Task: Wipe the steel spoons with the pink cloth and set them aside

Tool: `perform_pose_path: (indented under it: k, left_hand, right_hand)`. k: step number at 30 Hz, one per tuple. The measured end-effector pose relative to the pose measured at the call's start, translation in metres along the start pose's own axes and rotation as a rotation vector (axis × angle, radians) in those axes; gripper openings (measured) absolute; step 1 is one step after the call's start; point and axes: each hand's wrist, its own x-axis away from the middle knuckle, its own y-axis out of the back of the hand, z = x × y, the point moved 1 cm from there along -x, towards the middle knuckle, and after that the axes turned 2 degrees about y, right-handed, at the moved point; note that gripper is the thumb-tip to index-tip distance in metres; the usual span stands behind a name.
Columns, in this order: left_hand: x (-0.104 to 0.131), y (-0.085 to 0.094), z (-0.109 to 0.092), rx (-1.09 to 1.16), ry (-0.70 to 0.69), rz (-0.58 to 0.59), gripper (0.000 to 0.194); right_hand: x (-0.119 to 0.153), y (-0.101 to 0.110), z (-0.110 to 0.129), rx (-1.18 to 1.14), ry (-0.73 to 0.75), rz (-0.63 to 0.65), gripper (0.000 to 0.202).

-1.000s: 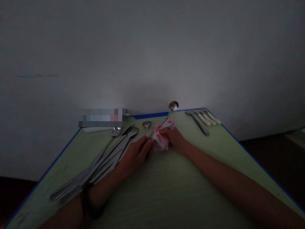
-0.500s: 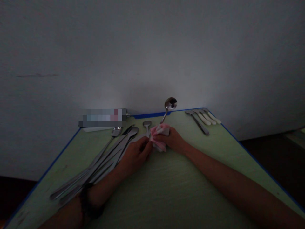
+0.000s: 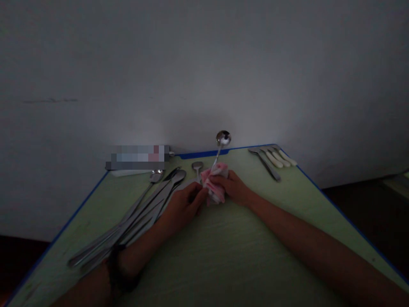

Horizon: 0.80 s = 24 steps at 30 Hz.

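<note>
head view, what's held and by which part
A spoon, by its handle: the right hand grips it through a pink cloth; the left hand seems to hold the near end.

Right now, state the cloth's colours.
The cloth is pink and white, clearest in the head view.

On my monitor I see a pink-and-white cloth (image 3: pixel 214 183), silvery spoon (image 3: pixel 223 138), cream cutlery handles (image 3: pixel 274 159) far right, blue-edged pale-green worktop (image 3: pixel 223 247), grey wall (image 3: pixel 204 64), black wristband (image 3: pixel 115 273).
</note>
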Motion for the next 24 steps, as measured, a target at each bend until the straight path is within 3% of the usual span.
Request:
perform_pose_path:
  k: [7, 24]
  left_hand:
    - [-0.0005, 0.0001, 0.0028, -0.009, 0.0, -0.021, 0.035]
    - [0.0005, 0.0, 0.0059, 0.061, -0.034, 0.031, 0.033]
  right_hand:
    - [0.0012, 0.0032, 0.0003, 0.033, 0.05, 0.139, 0.027]
    - [-0.0004, 0.0042, 0.0008, 0.104, 0.066, 0.151, 0.027]
